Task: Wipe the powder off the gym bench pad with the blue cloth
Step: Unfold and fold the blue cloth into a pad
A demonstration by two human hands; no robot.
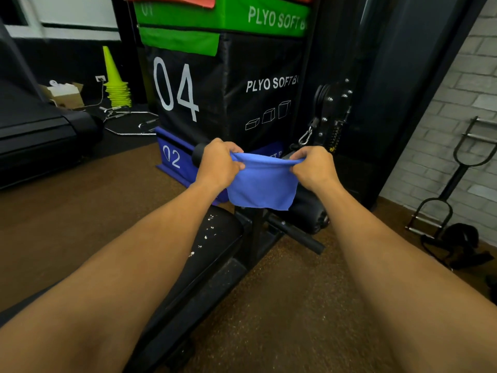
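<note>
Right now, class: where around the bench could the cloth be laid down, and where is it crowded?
Free: brown floor right of the bench pad, and floor left of it. Crowded: ahead, plyo boxes and foot rollers. Both hands, left hand and right hand, grip the blue cloth.

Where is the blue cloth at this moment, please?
In the head view the blue cloth hangs mid-frame, its top edge pinched by the left hand and right hand, above the far end of the powder-flecked bench pad.

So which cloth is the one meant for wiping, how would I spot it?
Find the tall black foam box marked 04. Just below it, both hands hold up the blue cloth above the powder-speckled bench pad. It is the only soft, hanging thing there.
</note>
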